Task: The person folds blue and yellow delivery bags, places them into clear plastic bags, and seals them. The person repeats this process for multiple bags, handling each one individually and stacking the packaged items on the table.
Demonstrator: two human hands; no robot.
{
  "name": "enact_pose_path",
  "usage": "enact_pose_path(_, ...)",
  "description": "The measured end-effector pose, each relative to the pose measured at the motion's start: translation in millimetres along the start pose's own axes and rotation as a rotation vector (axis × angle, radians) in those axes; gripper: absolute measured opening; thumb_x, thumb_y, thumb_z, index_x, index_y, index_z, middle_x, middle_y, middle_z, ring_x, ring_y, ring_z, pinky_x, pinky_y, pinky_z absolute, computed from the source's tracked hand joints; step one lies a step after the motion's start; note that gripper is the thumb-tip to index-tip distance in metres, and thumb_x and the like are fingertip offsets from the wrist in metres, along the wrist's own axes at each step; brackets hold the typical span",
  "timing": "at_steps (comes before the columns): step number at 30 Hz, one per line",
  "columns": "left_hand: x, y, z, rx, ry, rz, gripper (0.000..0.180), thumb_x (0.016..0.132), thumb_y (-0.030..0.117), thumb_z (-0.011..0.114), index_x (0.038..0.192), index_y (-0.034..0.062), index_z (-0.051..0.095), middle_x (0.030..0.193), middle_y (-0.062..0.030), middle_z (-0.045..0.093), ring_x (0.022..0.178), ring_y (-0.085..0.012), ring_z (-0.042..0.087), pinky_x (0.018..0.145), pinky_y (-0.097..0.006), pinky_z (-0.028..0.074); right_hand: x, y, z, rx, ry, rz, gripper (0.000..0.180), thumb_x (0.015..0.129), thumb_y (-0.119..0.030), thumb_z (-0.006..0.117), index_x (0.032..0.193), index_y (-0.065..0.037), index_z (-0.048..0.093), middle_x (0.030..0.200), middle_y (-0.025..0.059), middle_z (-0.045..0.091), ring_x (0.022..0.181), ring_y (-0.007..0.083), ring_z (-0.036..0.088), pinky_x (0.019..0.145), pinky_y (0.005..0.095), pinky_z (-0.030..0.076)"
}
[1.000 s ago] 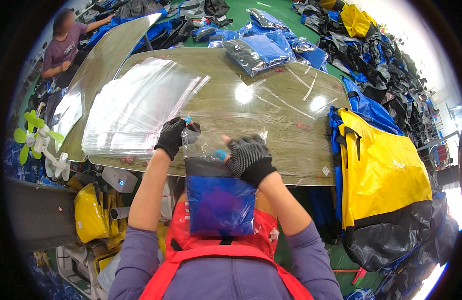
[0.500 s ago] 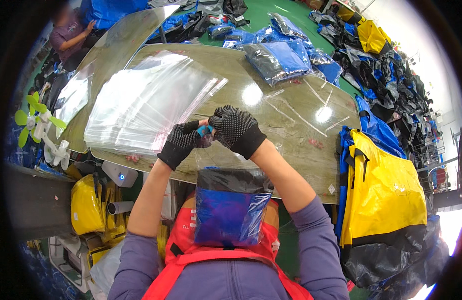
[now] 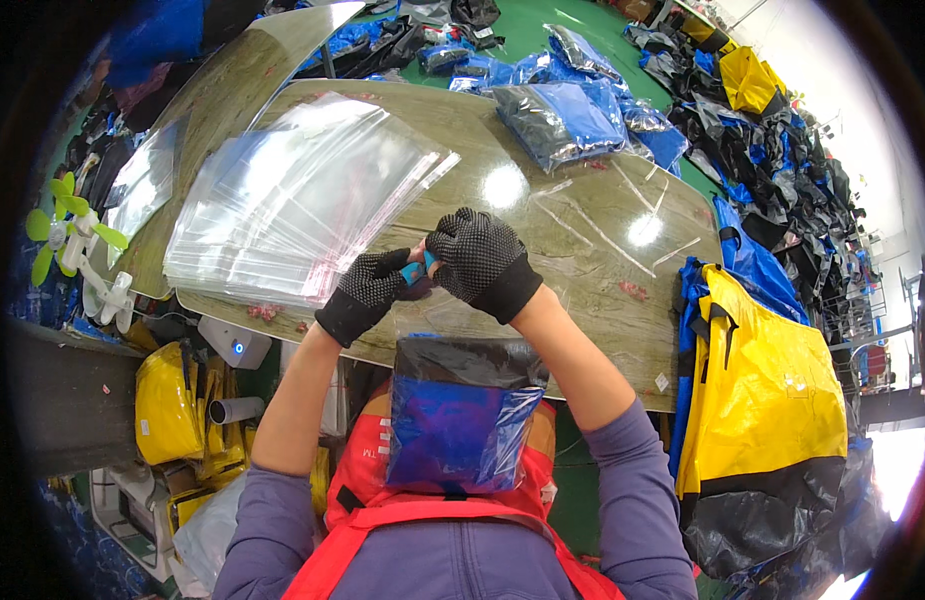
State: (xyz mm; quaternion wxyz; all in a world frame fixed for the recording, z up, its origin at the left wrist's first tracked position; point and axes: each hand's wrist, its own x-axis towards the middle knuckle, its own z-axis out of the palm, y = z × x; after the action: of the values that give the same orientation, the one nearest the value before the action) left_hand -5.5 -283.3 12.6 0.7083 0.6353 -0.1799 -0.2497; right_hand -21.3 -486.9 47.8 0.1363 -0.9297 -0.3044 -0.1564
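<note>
Both my hands wear black dotted gloves and meet over the near edge of the table (image 3: 602,300). My left hand (image 3: 367,292) and my right hand (image 3: 479,258) pinch the top edge of a clear plastic bag (image 3: 462,330) between them, with a small blue piece (image 3: 415,271) showing at the fingertips. The bag hangs down against my chest and holds a folded blue and black garment (image 3: 460,420). A fanned stack of empty clear bags (image 3: 292,200) lies just left of my hands.
Packed blue garments in bags (image 3: 562,115) lie at the table's far side. A yellow and black bag (image 3: 762,400) hangs at the right. Dark and yellow garments are piled on the green floor (image 3: 782,140). A small green fan (image 3: 67,235) and yellow items (image 3: 167,405) are at left.
My hands have risen from the bag's mouth at chest height up to the table edge and come together. The bagged garment now hangs lower against my chest.
</note>
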Motion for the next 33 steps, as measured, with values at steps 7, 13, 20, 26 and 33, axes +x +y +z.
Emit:
enact_pose_path(7, -2.6, 0.6, -11.2, 0.007, 0.171, -0.045, 0.029, 0.094, 0.024, 0.058, 0.109, -0.0003, 0.066, 0.095, -0.0087, 0.070, 0.082, -0.0141, 0.067, 0.074, -0.028, 0.054, -35.7, 114.9, -79.3, 0.861, 0.737, 0.687, 0.017, 0.089, -0.021, 0.053, 0.085, -0.007, 0.062, 0.071, 0.0152, 0.062, 0.063, 0.0298, 0.061, 0.058, 0.0400, 0.049)
enact_pose_path(13, -5.1, 16.5, -30.9, 0.157, 0.058, -0.102, 0.031, 0.092, 0.030, 0.058, 0.109, 0.0050, 0.067, 0.096, -0.0068, 0.070, 0.066, -0.0101, 0.060, 0.054, -0.023, 0.044, -123.7, 115.3, -65.2, 0.893, 0.235, 1.071, 0.035, 0.087, -0.026, 0.063, 0.114, -0.004, 0.055, 0.082, 0.0102, 0.062, 0.054, 0.0164, 0.054, 0.048, 0.0305, 0.043)
enact_pose_path(20, -34.9, 21.0, -22.7, -0.208, -0.039, -0.158, 0.040, 0.094, 0.035, 0.058, 0.115, 0.0011, 0.062, 0.136, -0.0174, 0.050, 0.114, -0.0276, 0.058, 0.095, -0.037, 0.048, -156.4, 37.6, -30.5, 1.651, 0.268, 0.782, 0.045, 0.090, -0.040, 0.063, 0.117, -0.004, 0.063, 0.134, 0.0162, 0.052, 0.108, 0.0242, 0.060, 0.084, 0.0319, 0.049)
enact_pose_path(26, -91.5, -3.8, -45.4, 0.814, -0.365, 0.209, 0.025, 0.094, 0.019, 0.053, 0.105, 0.0031, 0.069, 0.143, -0.0183, 0.045, 0.130, -0.0284, 0.045, 0.108, -0.040, 0.033, -212.2, -24.6, -59.6, 0.397, -0.169, 0.291, 0.033, 0.082, -0.014, 0.061, 0.113, -0.024, 0.068, 0.127, 0.0128, 0.060, 0.116, 0.0308, 0.057, 0.106, 0.0447, 0.036)
enact_pose_path(33, -68.1, -18.1, 1.9, 0.869, 0.321, 0.437, 0.038, 0.078, -0.002, 0.050, 0.115, 0.0008, 0.059, 0.117, -0.0192, 0.061, 0.107, -0.0326, 0.059, 0.096, -0.037, 0.044, -136.5, -67.4, -73.7, 0.364, 0.264, 0.269, 0.039, 0.072, -0.018, 0.063, 0.110, -0.011, 0.066, 0.111, 0.0177, 0.064, 0.093, 0.0386, 0.060, 0.084, 0.0426, 0.048)
